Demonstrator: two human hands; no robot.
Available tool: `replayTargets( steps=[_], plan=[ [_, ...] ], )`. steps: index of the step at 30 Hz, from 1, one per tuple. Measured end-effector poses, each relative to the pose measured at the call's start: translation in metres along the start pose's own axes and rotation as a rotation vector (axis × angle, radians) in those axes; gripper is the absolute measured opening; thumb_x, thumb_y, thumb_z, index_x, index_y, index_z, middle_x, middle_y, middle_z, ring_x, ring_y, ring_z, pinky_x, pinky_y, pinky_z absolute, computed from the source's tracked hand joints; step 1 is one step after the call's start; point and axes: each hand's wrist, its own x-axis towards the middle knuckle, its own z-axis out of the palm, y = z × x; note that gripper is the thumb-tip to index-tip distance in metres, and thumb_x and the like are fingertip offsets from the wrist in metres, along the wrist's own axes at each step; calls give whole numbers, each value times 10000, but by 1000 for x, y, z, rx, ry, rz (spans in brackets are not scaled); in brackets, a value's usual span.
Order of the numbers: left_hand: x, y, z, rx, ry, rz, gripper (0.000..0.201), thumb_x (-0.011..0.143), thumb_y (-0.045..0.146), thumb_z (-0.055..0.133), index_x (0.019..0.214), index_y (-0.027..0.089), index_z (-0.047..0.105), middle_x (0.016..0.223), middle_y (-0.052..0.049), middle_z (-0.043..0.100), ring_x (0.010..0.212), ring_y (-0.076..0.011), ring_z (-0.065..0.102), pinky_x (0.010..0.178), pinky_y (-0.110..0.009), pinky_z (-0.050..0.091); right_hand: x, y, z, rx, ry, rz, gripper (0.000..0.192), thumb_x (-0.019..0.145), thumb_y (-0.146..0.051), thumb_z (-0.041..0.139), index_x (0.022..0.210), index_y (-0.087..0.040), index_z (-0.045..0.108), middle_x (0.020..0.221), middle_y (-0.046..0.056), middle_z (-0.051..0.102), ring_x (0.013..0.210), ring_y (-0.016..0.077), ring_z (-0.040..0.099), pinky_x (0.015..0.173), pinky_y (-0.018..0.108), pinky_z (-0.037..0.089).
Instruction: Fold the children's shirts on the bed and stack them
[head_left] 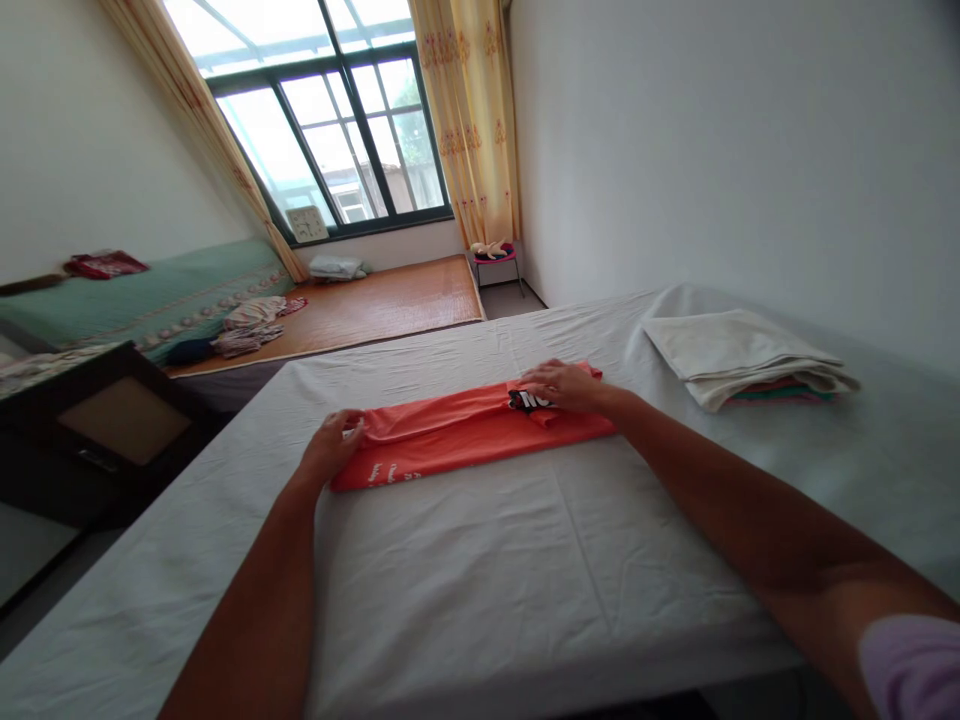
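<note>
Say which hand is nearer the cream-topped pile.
Right: right hand lies left of the pile, on the orange cloth; left hand is farther, at the cloth's left end.

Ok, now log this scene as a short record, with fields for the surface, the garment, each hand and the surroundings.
surface: white sheet, lightly creased
garment: orange garment, folded into a long strip, with white lettering near its left end
left hand: at the garment's left end; exact grip unclear
right hand: on the garment's right part, beside a black-and-white print
right side: folded fabric stack, off-white on top
background: window, square clock
</note>
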Motion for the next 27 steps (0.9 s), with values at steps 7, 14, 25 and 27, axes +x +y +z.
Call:
replayTargets(
  steps=[7,14,25,27],
  plan=[
    [0,2,-3,245,-111,-210,535,776,547,494,1083,131,627,1082,-190,688,1003,-317,650,796,-344,477,-1,20,7,273,38,215,603,918,-611,326,977,-186,749,1007,73,732,958,236,649,877,328,464],
    [3,1,-10,272,-261,-232,433,687,619,553,723,192,618,866,-145,724,862,-327,679,652,-312,462,-9,50,-13,399,449,341,503,850,-605,482,824,-156,707,839,93,724,795,201,654,738,296,497],
    [-12,54,-18,-457,-35,-323,322,638,407,658,830,174,546,707,-23,649,653,-197,633,602,-295,506,-35,99,-32,614,819,600,453,870,-564,480,754,-153,631,883,117,722,712,147,664,552,212,483],
    [-7,77,-22,-669,-47,-359,365,610,362,693,874,167,532,694,-6,639,599,-171,623,573,-287,513,-38,106,-32,627,841,630,423,877,-526,474,744,-153,621,878,116,727,692,140,667,539,202,478]
  ],
)
